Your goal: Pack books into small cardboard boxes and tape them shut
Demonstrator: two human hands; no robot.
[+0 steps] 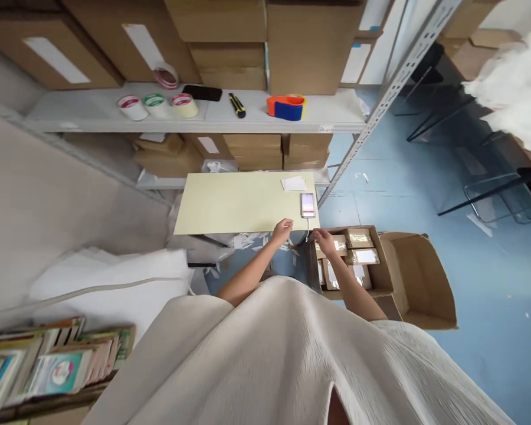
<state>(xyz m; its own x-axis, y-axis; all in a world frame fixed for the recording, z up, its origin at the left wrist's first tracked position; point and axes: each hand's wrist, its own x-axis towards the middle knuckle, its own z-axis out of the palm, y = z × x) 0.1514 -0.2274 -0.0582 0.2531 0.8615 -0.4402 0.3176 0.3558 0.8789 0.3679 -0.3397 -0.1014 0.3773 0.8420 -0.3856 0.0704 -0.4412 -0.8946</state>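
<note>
My left hand (284, 231) is at the front edge of a pale yellow table (234, 203). Its fingers are loosely bent and a little apart, with nothing visible in them. Over the near left corner of an open cardboard box (387, 260) is my right hand (324, 242), its fingers loosely curved towards the table; I see nothing held there. Between and beyond both hands lies a phone (308, 205) with a lit screen. A white cable (308, 227) runs from it over the table edge. White paper sheets (294, 183) lie behind the phone.
Taped small boxes (359, 238) fill the open carton on my right. Above the table, a metal shelf (248, 118) holds tape rolls (133, 107), a dark phone (202, 92), a cutter (237, 105) and a tape dispenser (287, 107). Books (62, 369) stand at lower left.
</note>
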